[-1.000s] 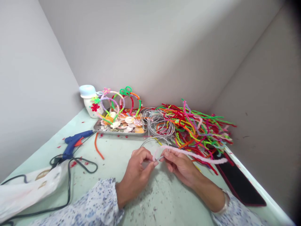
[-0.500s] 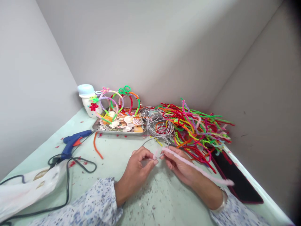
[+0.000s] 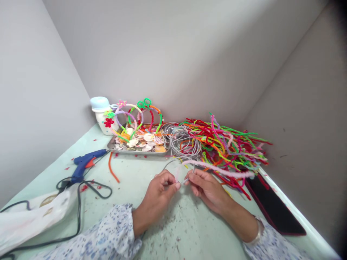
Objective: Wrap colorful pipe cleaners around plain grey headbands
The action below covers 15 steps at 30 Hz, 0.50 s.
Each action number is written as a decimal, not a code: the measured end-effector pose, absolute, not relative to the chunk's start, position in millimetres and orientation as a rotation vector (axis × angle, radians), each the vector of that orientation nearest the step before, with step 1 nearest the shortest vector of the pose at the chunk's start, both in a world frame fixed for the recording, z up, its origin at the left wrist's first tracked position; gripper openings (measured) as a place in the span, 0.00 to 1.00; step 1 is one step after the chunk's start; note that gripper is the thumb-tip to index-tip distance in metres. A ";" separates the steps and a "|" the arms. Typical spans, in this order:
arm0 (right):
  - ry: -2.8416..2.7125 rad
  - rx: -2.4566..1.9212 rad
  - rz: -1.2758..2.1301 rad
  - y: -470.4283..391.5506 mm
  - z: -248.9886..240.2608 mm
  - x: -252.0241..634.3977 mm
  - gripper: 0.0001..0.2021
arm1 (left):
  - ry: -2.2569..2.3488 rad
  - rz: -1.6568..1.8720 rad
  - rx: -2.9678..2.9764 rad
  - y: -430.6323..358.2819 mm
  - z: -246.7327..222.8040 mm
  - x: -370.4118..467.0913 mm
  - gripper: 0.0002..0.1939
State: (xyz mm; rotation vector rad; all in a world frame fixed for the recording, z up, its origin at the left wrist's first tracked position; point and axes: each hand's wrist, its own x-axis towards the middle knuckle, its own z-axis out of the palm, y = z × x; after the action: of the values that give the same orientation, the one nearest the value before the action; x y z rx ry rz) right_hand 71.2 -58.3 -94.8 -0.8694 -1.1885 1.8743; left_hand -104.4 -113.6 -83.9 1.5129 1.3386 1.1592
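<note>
Close together over the table, both hands are in a pinch. My left hand (image 3: 158, 196) has thumb and index finger closed on one end of a pale pink pipe cleaner (image 3: 217, 168). From there the pipe cleaner rises, bends, and stretches right above my right hand (image 3: 211, 191). The right fingers are closed on the end of a grey wire (image 3: 185, 181), which loops up toward the grey coil (image 3: 184, 144) behind. The wire tip lies near the left fingertips; whether it touches the pipe cleaner I cannot tell.
A metal tray (image 3: 141, 153) of shells holds several pipe-cleaner hoops. A heap of coloured pipe cleaners (image 3: 230, 144) lies right, beside a black flat pad (image 3: 276, 206). Left are a blue glue gun (image 3: 81, 164) with its cord, a white bottle (image 3: 104, 119) and a white bag (image 3: 38, 216).
The free length of the pink pipe cleaner has swung up, from lying across my right hand and wrist to above the hand. My hands stay almost in place.
</note>
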 end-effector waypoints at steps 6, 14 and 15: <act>-1.225 -0.883 1.870 -58.0 -96.0 72.9 0.14 | 1.304 1.144 1.405 -111.9 -85.8 -104.3 0.10; -1.181 -0.881 1.850 -57.5 -96.4 71.1 0.13 | 1.358 1.140 1.412 -110.7 -86.4 -103.1 0.10; -1.174 -0.881 1.846 -57.7 -96.5 70.8 0.13 | 1.372 1.148 1.440 -110.7 -85.5 -102.9 0.10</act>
State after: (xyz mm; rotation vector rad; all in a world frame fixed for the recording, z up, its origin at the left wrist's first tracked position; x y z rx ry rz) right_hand 70.8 -57.7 -96.5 -0.8813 -1.1737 1.8459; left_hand -102.9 -110.7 -85.5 1.4403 1.3722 1.1479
